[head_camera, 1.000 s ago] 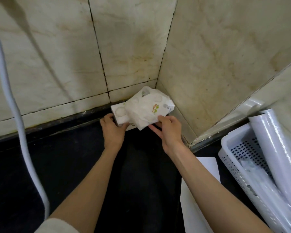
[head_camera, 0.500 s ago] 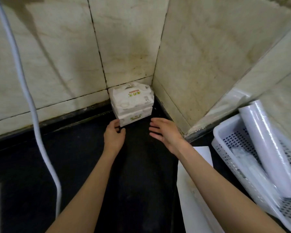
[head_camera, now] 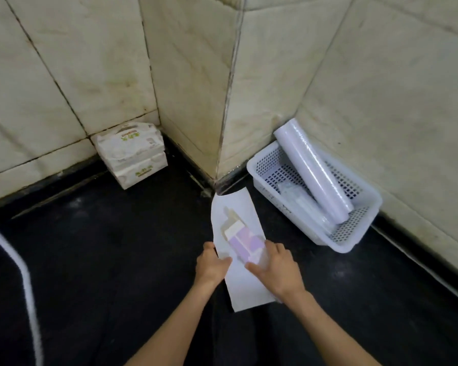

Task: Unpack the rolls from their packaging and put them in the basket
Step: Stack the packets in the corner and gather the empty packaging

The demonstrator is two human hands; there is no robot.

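Observation:
A long flat white package (head_camera: 245,286) lies on the black floor in front of me, and a purple and cream box (head_camera: 242,237) rests on top of it. My left hand (head_camera: 212,264) pinches the package's left edge, thumb on top. My right hand (head_camera: 276,269) closes on the near end of the purple box. To the right stands a white perforated basket (head_camera: 366,199) against the wall. In it a long white roll (head_camera: 313,177) leans on the far rim, with clear-wrapped items (head_camera: 300,203) beneath it.
Two stacked tissue packs (head_camera: 132,155) sit in the tiled corner at the back left. A white hose (head_camera: 24,281) runs down the left side. A tiled wall corner juts out between the tissue packs and the basket.
My hands set the tissue packs in the corner, let go, and drew back to the white package. My view swung right and down, bringing the whole basket into sight.

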